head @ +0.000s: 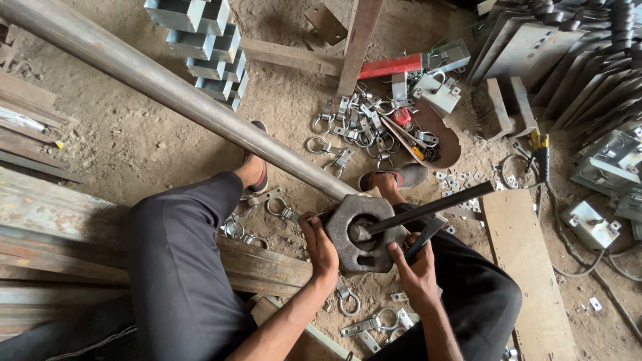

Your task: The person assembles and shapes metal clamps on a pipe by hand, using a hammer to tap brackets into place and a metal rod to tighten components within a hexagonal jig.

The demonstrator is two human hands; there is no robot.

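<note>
The heavy metal block point(364, 234), dark and of a rough hexagonal shape with a round hole in its middle, sits between the two knees of the person, at the near end of the long steel pipe point(167, 90) that runs away to the upper left. The left hand point(319, 246) is pressed against the left side of the block, with the fingers curled onto its edge. The right hand point(416, 266) lies just beside the lower right corner of the block and is closed around the handle of a hammer point(428, 230), whose dark head points up and to the right. A thin dark rod point(428, 208) goes from the hole of the block toward the right, passing above the right hand; I cannot tell whether it touches the fingers.

It is hard to see how the pipe end meets the block, because the block covers it. The inside of the hole is in shadow. The left thumb is hidden behind the block's edge, and both forearms are cut off by the bottom of the picture.

On the dirt floor point(147, 147) around the feet lie many small shiny clamps with rings point(354, 124), and more of them near the knees. A stack of square metal tubes point(207, 47) stands at the top, and a wooden plank point(521, 267) lies to the right.
</note>
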